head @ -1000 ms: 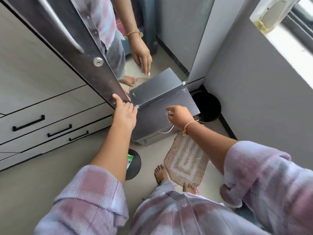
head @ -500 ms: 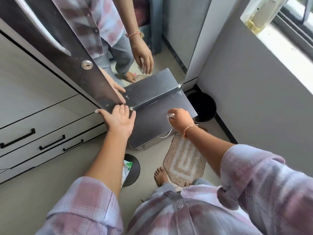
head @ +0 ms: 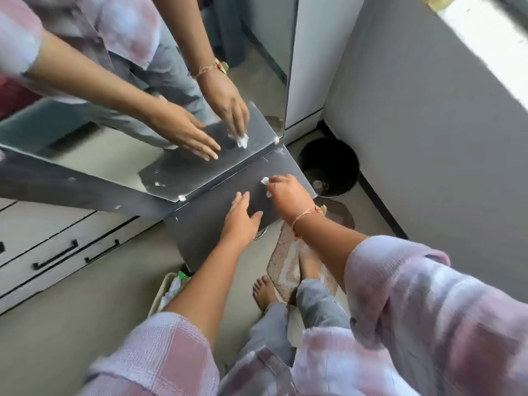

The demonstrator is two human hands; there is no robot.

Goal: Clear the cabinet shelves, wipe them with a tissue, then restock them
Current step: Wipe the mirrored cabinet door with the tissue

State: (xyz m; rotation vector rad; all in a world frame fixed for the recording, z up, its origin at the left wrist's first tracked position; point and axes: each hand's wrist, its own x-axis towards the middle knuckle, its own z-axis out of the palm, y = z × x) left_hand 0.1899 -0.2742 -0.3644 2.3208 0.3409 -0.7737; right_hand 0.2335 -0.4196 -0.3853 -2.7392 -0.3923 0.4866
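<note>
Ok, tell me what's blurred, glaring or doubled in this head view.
Head view: the sleeves at the bottom are smeared by motion; the window sill is blown out white; the mirror doubles both hands; the right hand and its tissue stay fairly sharp.

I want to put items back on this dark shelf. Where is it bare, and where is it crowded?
The dark shelf is bare from the left hand to its near left corner, and along the mirror edge. The right end is crowded: the right hand pinches a tissue there, beside the left hand.
</note>
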